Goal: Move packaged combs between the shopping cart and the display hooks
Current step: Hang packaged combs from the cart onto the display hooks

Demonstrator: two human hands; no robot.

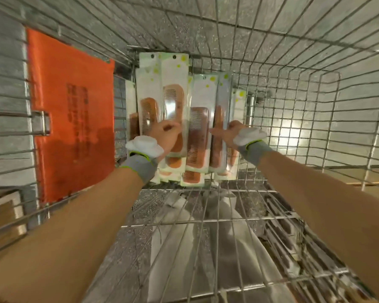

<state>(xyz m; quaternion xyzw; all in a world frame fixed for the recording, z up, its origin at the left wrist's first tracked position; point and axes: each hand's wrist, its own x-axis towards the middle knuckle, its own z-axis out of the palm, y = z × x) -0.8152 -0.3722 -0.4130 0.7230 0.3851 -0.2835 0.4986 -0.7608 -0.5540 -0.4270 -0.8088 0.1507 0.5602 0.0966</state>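
Head view: your left hand point(165, 136) curls round one of the packaged combs point(198, 127) heaped at centre frame in the shopping cart point(293, 106), the grip of your right hand point(224, 134) is too blurred to tell, so a one-sided lift could let the slick, overlapping packages slide apart.

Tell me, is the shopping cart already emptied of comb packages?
No, several packaged combs stand against the far end of the shopping cart, and the left hand and right hand are both at them.

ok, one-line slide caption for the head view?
Head view: left hand and right hand, inside the wire shopping cart, grip packaged combs stacked beside an orange flap.
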